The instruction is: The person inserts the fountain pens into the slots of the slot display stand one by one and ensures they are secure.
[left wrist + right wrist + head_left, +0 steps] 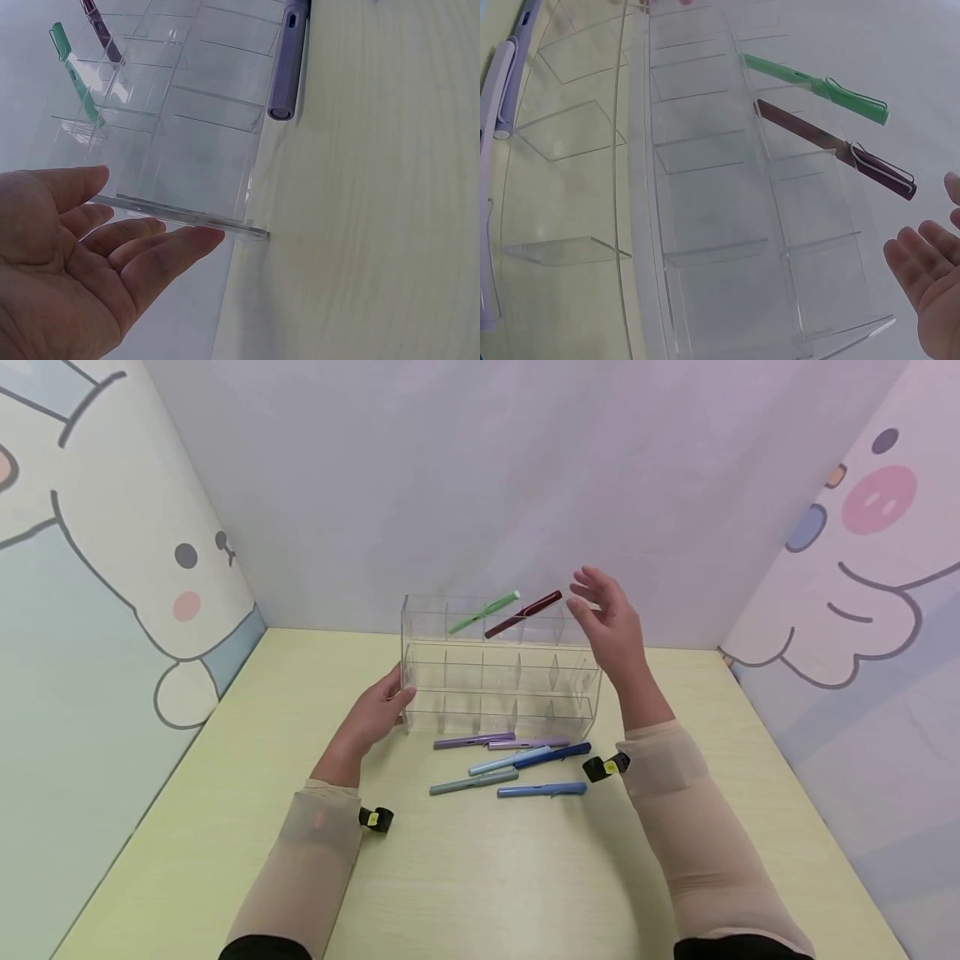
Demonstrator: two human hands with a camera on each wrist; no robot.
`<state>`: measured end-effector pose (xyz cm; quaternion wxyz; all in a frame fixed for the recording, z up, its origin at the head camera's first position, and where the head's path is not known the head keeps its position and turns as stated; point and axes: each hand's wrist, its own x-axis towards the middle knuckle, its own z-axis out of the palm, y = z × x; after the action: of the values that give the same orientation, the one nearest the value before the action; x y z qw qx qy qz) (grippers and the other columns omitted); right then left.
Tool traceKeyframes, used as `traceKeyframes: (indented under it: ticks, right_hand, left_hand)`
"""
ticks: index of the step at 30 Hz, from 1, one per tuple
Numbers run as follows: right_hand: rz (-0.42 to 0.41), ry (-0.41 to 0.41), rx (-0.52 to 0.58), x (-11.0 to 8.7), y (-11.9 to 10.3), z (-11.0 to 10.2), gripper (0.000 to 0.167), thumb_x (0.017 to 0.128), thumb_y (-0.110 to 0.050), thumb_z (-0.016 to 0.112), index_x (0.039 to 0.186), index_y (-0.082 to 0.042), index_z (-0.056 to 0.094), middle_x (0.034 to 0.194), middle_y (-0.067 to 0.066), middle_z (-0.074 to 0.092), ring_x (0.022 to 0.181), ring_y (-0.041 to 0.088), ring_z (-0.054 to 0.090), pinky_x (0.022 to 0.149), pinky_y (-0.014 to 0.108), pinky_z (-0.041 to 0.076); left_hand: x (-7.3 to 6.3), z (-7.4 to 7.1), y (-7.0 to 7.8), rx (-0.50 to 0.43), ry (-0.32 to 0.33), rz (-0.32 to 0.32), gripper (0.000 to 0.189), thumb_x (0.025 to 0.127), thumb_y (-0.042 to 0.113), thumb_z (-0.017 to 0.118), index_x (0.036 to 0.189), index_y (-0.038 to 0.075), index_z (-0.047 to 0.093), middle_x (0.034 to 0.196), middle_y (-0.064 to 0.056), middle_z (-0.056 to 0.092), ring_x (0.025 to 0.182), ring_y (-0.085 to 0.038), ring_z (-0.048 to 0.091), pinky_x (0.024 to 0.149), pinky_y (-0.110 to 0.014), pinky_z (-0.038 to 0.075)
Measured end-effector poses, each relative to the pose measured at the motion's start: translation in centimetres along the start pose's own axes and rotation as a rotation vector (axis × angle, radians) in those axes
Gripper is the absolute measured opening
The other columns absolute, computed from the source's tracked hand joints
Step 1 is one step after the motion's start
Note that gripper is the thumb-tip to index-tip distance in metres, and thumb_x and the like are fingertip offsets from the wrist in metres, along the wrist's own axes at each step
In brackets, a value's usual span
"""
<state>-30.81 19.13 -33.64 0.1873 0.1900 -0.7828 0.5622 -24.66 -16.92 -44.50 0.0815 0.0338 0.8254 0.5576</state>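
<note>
A clear acrylic pen organizer (501, 692) with stepped rows of compartments stands on the table. My left hand (375, 710) is at its left side; in the left wrist view the extended fingers (169, 259) touch the outer face of the side panel. A green pen (484, 612) and a dark red pen (523, 614) lean to the right in separate compartments of the back row. Holding nothing, my right hand (613, 627) hovers by the top right corner, apart from the dark red pen, its fingers loosely bent.
In front of the organizer lie a purple pen (474, 741), a lilac pen (528, 744), a light blue pen (510, 761), a dark blue pen (552, 755), a grey-green pen (474, 782) and a blue pen (542, 790). A pale wall (525, 485) rises behind the table.
</note>
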Motion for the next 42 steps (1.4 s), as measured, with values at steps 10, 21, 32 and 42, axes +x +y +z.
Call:
traceKeyframes:
  ticks: [10,21,32,42]
  right_hand:
    - [-0.126,-0.03,-0.217,-2.5,0.4,-1.3,0.06,0.096,-0.024,0.065,0.151,-0.025,0.04,0.15,-0.001,0.048,0.131,0.02,0.053,0.105,0.045,0.048]
    - [-0.128,-0.12,-0.413,-6.1,1.1,-2.5,0.072,0.095,-0.029,0.067,0.156,-0.029,0.029,0.153,0.007,0.043,0.123,0.039,0.057,0.1,0.056,0.049]
    - [-0.061,-0.209,-0.563,-9.2,1.0,-3.7,0.075,0.093,-0.037,0.069,0.156,-0.027,0.029,0.151,0.01,0.044,0.119,0.039,0.058,0.099,0.06,0.046]
    - [0.208,-0.545,-0.624,-10.8,0.2,-4.3,0.069,0.092,-0.05,0.064,0.149,-0.018,0.042,0.15,0.008,0.045,0.131,0.034,0.048,0.107,0.057,0.041]
  left_hand:
    - [-0.1,0.0,0.1,-0.007,0.0,-0.001,0.06,0.101,0.045,0.049,0.152,0.05,0.017,0.161,-0.003,0.029,0.141,-0.031,0.04,0.1,-0.052,0.051]
    - [0.0,0.0,-0.2,-0.011,-0.004,0.001,0.06,0.102,0.044,0.049,0.152,0.051,0.017,0.161,-0.004,0.029,0.141,-0.032,0.04,0.1,-0.051,0.051]
    - [0.2,0.1,-0.4,-0.012,-0.001,0.012,0.059,0.101,0.045,0.048,0.152,0.051,0.018,0.16,-0.003,0.031,0.138,-0.031,0.044,0.098,-0.05,0.052]
    - [0.2,0.0,-0.3,-0.005,-0.007,0.014,0.058,0.102,0.044,0.048,0.151,0.051,0.018,0.161,-0.002,0.03,0.138,-0.032,0.044,0.098,-0.05,0.052]
